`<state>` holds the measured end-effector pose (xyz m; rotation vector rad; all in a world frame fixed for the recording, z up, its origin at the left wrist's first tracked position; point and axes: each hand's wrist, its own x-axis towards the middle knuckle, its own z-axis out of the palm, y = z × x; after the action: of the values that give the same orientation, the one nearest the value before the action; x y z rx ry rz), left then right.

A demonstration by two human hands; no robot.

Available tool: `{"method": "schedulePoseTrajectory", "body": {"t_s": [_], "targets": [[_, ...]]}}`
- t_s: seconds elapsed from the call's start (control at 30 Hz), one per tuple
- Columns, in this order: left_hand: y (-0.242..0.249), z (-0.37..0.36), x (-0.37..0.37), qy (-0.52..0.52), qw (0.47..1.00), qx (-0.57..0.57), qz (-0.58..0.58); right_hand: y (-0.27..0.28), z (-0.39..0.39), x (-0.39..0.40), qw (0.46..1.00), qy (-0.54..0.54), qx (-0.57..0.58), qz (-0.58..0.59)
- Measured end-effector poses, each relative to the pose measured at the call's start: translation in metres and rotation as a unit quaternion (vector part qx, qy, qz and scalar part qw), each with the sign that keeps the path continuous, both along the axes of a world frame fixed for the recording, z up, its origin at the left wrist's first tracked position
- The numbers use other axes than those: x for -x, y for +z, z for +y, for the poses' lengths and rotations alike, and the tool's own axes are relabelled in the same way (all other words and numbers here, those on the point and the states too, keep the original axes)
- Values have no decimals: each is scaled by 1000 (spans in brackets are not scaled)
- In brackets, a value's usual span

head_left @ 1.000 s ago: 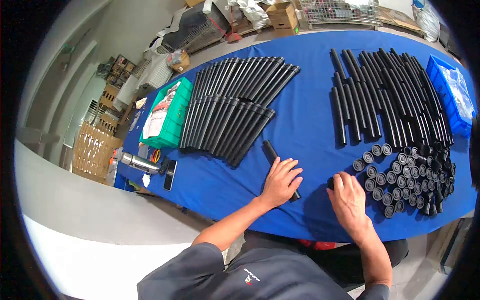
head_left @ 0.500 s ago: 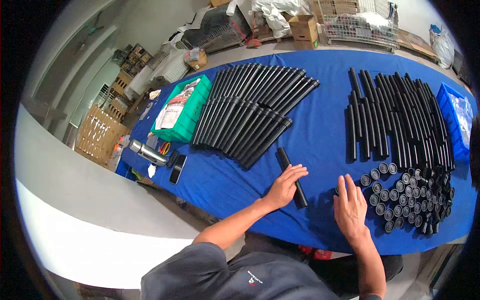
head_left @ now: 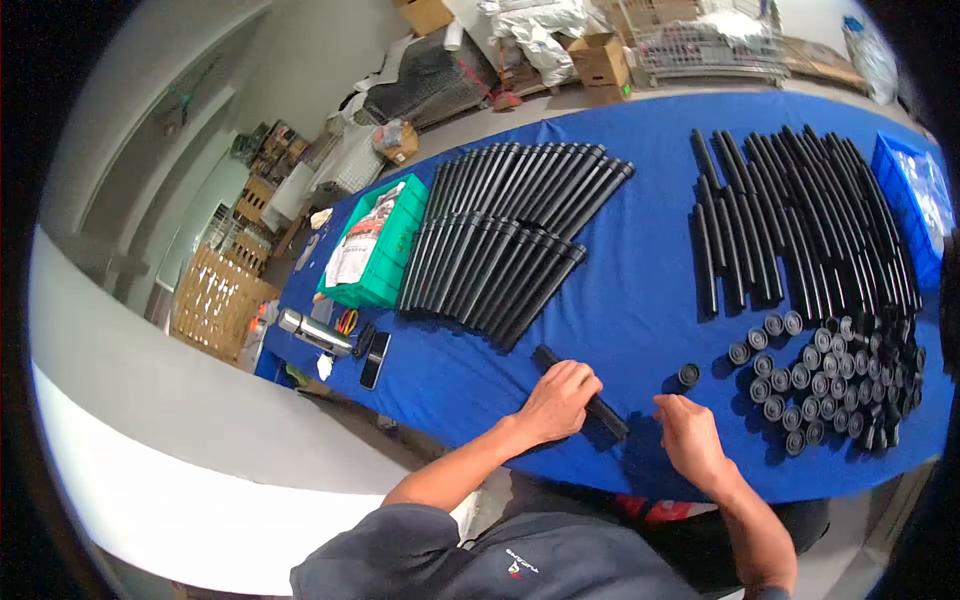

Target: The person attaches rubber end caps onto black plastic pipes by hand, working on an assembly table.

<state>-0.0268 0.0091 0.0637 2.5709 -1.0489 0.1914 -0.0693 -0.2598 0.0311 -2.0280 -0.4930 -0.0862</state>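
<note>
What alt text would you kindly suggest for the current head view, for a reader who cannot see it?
A person's left hand holds a black tube on a blue-covered table; the right hand, fingers curled, is near a lone round black piece. Rows of collared tubes lie at left, plain tubes and a cluster of round pieces at right.

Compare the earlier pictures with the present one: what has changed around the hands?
The left hand, earlier laid over the black tube, now curls its fingers on it; the tube has turned and come nearer the person. The right hand has left the single black cap and drawn back toward the person, fingers curled in. The grouped caps and green crate stayed put.
</note>
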Motion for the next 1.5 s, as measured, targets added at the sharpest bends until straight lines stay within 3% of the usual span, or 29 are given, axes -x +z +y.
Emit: {"method": "schedulePoseTrajectory", "body": {"t_s": [0.13,0.2,0.3,0.37,0.4,0.53,0.73,0.83,1.03,1.23,1.43,1.5], "targets": [[26,1,20,52,997,-2,63,3,0,-4,986,88,-73,118],[29,-2,32,65,980,30,188,8,3,0,959,146,-171,171],[35,-12,42,77,949,53,301,29,-2,1,938,215,-161,221],[40,-22,46,91,929,66,351,6,13,1,939,212,-263,60],[35,-19,45,97,918,87,374,2,12,4,940,206,-261,74],[30,-22,43,100,956,69,267,-1,10,6,947,181,-244,102],[19,0,39,145,864,164,453,16,-4,3,937,185,-245,164],[24,3,29,58,886,152,434,11,-1,2,940,181,-252,143],[27,6,26,22,863,158,479,12,-2,2,935,184,-256,161],[27,-1,35,113,801,233,540,10,-1,0,945,167,-237,151],[25,12,32,144,787,165,577,16,-4,2,935,181,-256,167],[24,13,30,110,813,171,546,19,-7,1,933,184,-254,176]]}}
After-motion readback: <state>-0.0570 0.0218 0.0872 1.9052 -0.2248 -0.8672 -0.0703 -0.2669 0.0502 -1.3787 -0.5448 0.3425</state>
